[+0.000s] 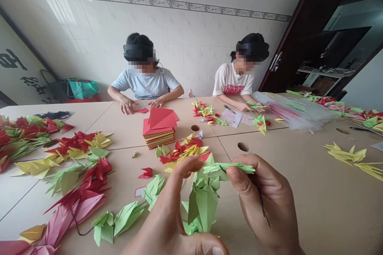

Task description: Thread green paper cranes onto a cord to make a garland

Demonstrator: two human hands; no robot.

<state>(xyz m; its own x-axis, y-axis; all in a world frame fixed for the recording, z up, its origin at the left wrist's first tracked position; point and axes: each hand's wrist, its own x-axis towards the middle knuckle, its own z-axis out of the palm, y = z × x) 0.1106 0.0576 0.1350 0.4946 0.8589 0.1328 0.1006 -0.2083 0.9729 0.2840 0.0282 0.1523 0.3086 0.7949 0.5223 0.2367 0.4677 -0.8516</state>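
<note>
My right hand (269,199) pinches a flat green folded paper crane (217,170) between thumb and fingers, with a black thread (262,203) hanging below the thumb. More green paper cranes (202,205) hang or lie just under it, between my two hands. Curved in a C, my left hand (172,211) has its thumb and index finger apart around these cranes. Its index fingertip is close to the pinched crane; whether they touch I cannot tell. A string of green cranes (128,217) and pink and red ones (68,211) lies to the left.
Across the table (314,199) sit two people, one handling a red paper (141,110), the other green cranes (255,104). A stack of coloured paper (158,137) stands mid-table. Crane piles (24,135) lie left, plastic bags (296,111) right. A round hole (243,146) opens in the tabletop.
</note>
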